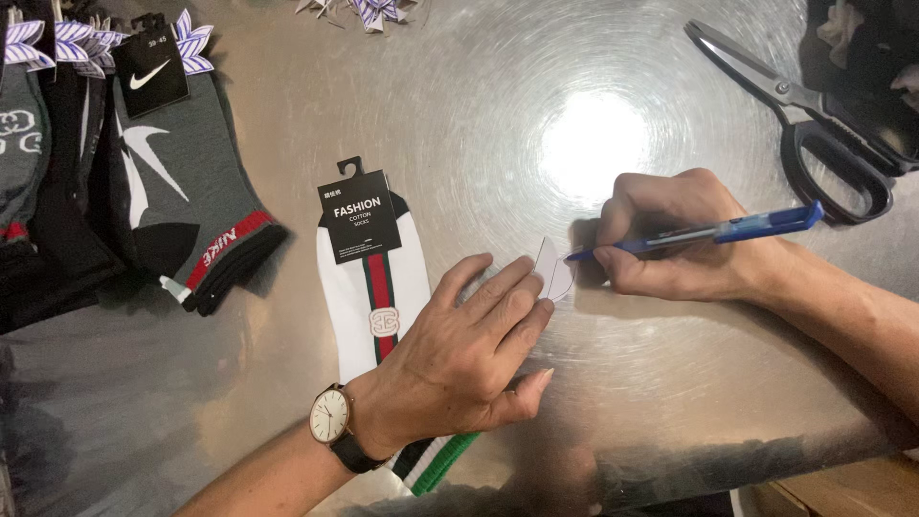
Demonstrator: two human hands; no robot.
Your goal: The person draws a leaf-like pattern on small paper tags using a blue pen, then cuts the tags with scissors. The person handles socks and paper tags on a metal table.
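Pressing flat, the left hand (474,349) pins a small paper tag (553,270) to the shiny desk (670,383); the right hand (670,235), closed around a blue pen (708,232), writes. Slick metal could let the tag slide, smearing the mark.

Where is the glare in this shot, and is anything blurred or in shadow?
Head view: a bright glare spot burns out the brushed metal table above the right hand, which holds a blue pen; the left hand, pressing a small paper piece, is sharp, and both hands cast soft shadows; the left edge by the dark socks is dim.
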